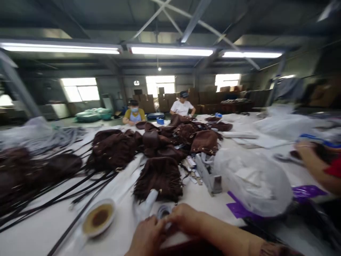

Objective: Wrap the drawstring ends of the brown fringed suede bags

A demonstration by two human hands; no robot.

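Left hand and right hand meet at a small roll, fringed bag just beyond; grips too blurred to tell.

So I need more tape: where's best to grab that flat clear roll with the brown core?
Probably from above. The clear tape roll with the brown core lies flat on the white table, core facing up, so thumb and fingers pinching across its outer rim should give a firm grip. Come from its right, beside the left hand; a black strap runs along its left.
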